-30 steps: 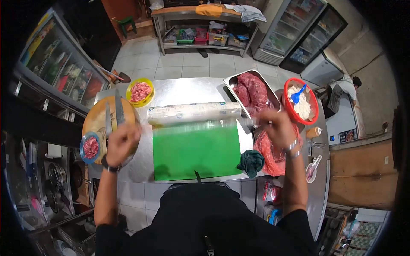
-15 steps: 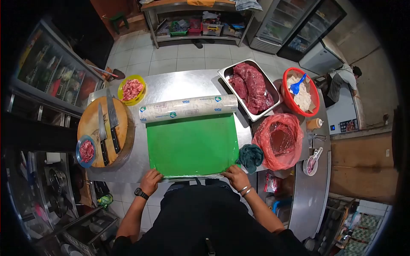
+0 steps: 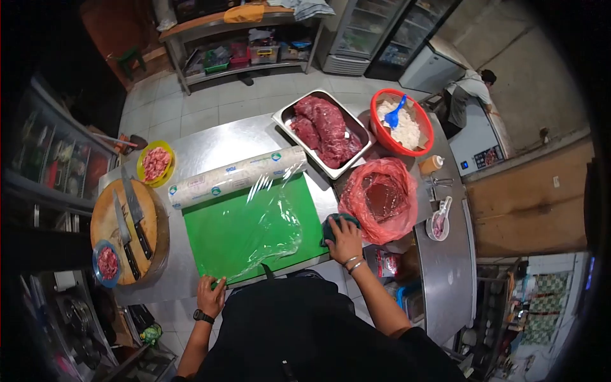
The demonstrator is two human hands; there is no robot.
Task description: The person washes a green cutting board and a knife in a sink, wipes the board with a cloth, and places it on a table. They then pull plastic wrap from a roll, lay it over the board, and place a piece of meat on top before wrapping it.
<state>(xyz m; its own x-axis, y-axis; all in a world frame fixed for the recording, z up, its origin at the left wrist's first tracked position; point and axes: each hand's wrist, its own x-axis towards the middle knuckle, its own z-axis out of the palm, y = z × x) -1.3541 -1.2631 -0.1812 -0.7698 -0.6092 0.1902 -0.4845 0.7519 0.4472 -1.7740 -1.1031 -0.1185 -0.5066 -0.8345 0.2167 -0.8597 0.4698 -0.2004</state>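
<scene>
A green cutting board (image 3: 229,239) lies in front of me, with a roll of cling film (image 3: 238,177) across its far edge. A sheet of clear film (image 3: 280,223) covers part of the board, wrinkled on the right side. My left hand (image 3: 211,296) is closed at the board's near left corner, pinching the film's edge. To the right of the board, my right hand (image 3: 345,240) has its fingers over a bunched dark green cloth (image 3: 330,230) and grips it.
Left, a round chopping block (image 3: 105,216) bears two knives and a blue bowl of meat. A yellow bowl (image 3: 167,178), a steel tray (image 3: 280,118) of meat, a red basin (image 3: 428,137) and a red plastic bag (image 3: 404,219) stand around. Another person (image 3: 468,95) works at back right.
My right hand has let go of the film and moved onto the cloth. The film's right side has slackened and wrinkled. My left hand stays at the near left corner. The view has turned.
</scene>
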